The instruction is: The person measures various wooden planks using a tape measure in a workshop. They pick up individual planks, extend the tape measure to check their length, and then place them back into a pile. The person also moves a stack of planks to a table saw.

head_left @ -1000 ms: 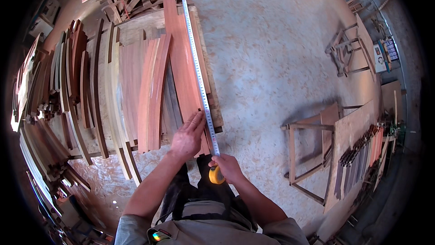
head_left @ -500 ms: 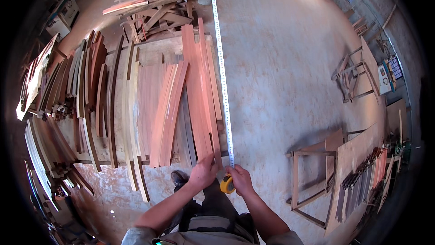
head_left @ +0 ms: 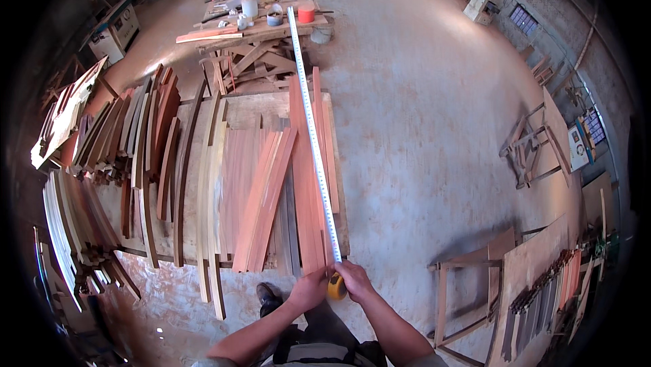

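My right hand [head_left: 355, 280] is closed round a yellow tape measure [head_left: 336, 287]. From its case a long white blade [head_left: 314, 136] runs out away from me, lying over a reddish wooden board [head_left: 302, 163]; the far tip reaches up by the cluttered workbench. At the near end of that board, my left hand [head_left: 309, 290] is closed with its fingers on the wood, right beside the tape case. Its fingertips are partly hidden. Just right of the blade lie narrower reddish strips [head_left: 325, 136].
Several more boards [head_left: 261, 197] lie on the low wooden table [head_left: 234, 104]. Stacks of strips [head_left: 102, 129] stand to the left. Beyond is a workbench [head_left: 298, 26] with tubs and bottles. Wooden frames [head_left: 468, 265] stand at the right on the concrete floor [head_left: 407, 136].
The tape blade has swung left from beside the boards to over the reddish board. My right hand has moved left, close to my left hand. The view has tilted up slightly.
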